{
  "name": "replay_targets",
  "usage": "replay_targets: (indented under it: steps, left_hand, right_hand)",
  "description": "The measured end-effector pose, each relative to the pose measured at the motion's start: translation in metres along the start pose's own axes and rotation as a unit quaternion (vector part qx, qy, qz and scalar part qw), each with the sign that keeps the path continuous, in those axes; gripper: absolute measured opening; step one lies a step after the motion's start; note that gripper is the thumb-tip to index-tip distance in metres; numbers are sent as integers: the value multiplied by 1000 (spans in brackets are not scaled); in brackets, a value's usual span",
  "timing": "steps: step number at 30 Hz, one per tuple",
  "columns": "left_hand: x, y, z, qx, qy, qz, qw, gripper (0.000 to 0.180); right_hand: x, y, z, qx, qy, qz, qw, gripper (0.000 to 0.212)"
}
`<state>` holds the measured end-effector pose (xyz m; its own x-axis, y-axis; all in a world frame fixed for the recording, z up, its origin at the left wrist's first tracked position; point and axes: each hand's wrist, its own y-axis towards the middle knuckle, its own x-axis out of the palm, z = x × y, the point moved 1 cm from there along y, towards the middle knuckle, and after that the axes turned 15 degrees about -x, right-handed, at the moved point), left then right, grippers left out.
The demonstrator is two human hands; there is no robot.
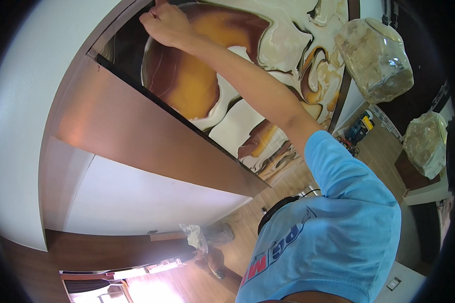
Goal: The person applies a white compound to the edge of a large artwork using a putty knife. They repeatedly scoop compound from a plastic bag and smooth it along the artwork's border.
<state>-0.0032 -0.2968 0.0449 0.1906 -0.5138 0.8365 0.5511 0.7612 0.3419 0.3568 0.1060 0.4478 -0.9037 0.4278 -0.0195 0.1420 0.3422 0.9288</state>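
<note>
Hand up at marbled panel's top edge

R hand point(164, 22) fingers curled together on marbled panel point(268, 45) near wood frame point(136, 126); L hand out of view. Open floor point(268, 202) below.

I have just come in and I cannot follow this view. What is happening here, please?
A person in a light blue shirt reaches one arm up and presses a hand against a large glossy panel with brown, orange and cream swirls. The hand rests closed at the panel's upper edge, beside a brown wooden frame on a white wall. Which hand it is cannot be told; the other is not visible. Wooden flooring lies below.
</note>
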Motion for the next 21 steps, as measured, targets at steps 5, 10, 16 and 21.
replay_targets:
  steps: [5, 10, 16, 21]
  left_hand:
    - [1, -5, 2, 4, 3, -9, 1000, 78]
    - [5, -7, 0, 8, 5, -5, 1000, 79]
    - [8, 3, 7, -49, 61, -71, 994, 83]
    - [2, -12, 0, 14, 5, 8, 1000, 84]
  right_hand:
    - [26, -5, -24, 21, 27, -32, 999, 59]
    - [68, -12, -46, 11, 8, -44, 999, 84]
    - [75, -23, -43, -26, 30, -137, 990, 110]
    - [20, -31, -11, -1, 100, 34, 994, 85]
